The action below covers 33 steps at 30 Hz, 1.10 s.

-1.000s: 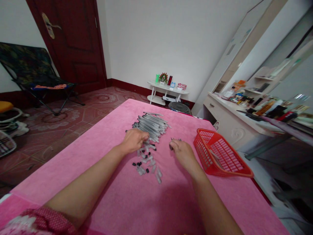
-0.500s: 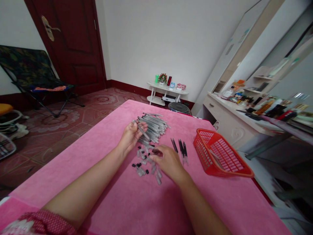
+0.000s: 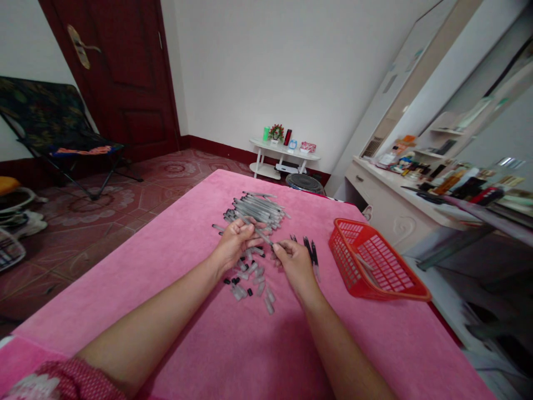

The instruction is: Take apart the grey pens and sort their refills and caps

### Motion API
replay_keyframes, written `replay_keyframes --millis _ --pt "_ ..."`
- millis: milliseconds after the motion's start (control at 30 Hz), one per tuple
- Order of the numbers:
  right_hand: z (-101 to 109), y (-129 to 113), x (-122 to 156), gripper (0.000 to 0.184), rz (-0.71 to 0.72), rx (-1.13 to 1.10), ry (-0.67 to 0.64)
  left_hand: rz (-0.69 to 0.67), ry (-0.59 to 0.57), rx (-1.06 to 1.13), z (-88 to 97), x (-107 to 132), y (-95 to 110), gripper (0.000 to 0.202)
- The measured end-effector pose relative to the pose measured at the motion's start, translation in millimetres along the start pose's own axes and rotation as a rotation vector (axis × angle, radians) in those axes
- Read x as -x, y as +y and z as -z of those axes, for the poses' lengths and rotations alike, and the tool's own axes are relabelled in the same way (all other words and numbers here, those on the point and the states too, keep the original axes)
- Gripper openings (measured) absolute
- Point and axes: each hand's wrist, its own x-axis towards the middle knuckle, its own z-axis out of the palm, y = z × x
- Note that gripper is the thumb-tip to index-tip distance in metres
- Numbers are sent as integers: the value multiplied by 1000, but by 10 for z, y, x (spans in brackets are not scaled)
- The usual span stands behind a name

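Note:
My left hand (image 3: 238, 240) holds a clear grey pen barrel (image 3: 261, 234) slantwise, thumb on top and fingers beneath. At the barrel's lower right end, my right hand (image 3: 292, 260) has its thumb and fingers pinched together. Something dark shows at that end, too small to make out. Just behind my hands lies a pile of similar pen barrels (image 3: 260, 206). Loose clear pen caps (image 3: 259, 272) and small black pieces (image 3: 250, 291) are scattered below them. To the right of my right hand lie several black-tipped refills (image 3: 314, 255), partly hidden by the hand.
A red plastic basket (image 3: 347, 272) with a pale slender thing inside stands at the table's right. The table wears a pink cloth (image 3: 166, 255). Beyond are a small white stand (image 3: 260, 143), a cluttered dresser (image 3: 375, 186) and, at left, a folding chair (image 3: 45, 116).
My right hand has lifted from the loose caps and moved up and right to the end of the pen barrel. My left hand has shifted right and lower, bringing the barrel with it.

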Motion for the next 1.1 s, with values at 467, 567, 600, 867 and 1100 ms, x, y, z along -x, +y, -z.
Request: replay_keyframes --millis 467,567,600,867,1100 --pt "-4 16 -3 15 47 43 43 -3 51 -5 7 -3 -64 33" --pt "-10 5 -1 17 46 21 40 -12 47 -1 14 -7 -70 32" --pt "-13 10 -1 20 19 12 6 -14 49 -3 14 -7 -69 32" --pt "-3 55 -8 19 77 78 88 -13 50 -15 20 0 -65 32" --pt "-9 57 -3 23 8 45 -5 -9 57 -26 26 -1 -82 32"
